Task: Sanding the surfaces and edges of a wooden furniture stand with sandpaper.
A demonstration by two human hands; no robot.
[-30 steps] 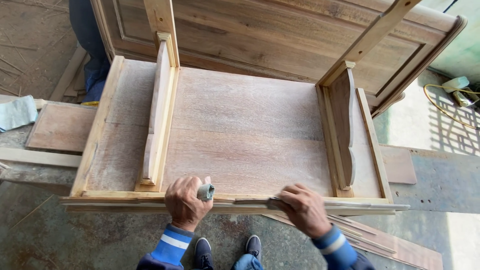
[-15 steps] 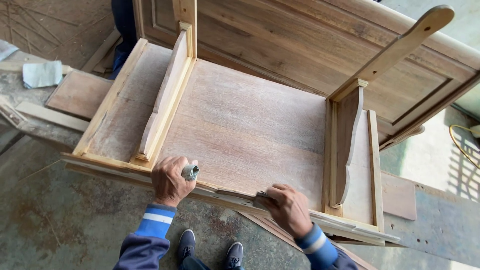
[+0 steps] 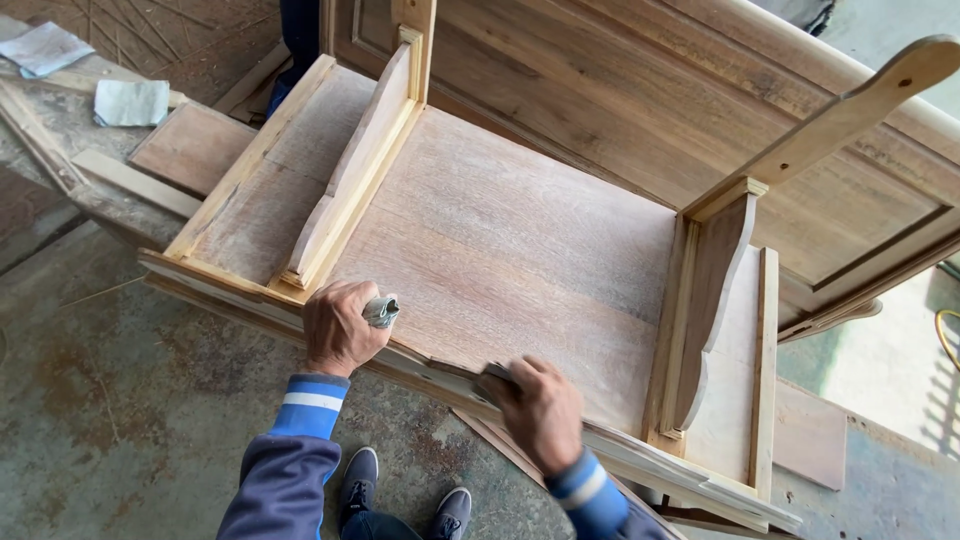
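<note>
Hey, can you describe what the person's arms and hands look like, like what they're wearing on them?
Both hands, the left hand and the right hand, are bare, with no gloves. Both arms wear long dark navy sleeves ending in bright blue cuffs, each crossed by a single white stripe. The right cuff matches. No watch or rings can be made out.

Carpentry workshop. Unfinished bare-wood furniture piece [image 3: 520, 250] lies overturned on a rough workbench [image 3: 60, 140]; loose offcut boards [image 3: 185, 150] far left, sandpaper sheets [image 3: 130, 102] beside them, stained concrete floor [image 3: 120, 400] near left.
</note>
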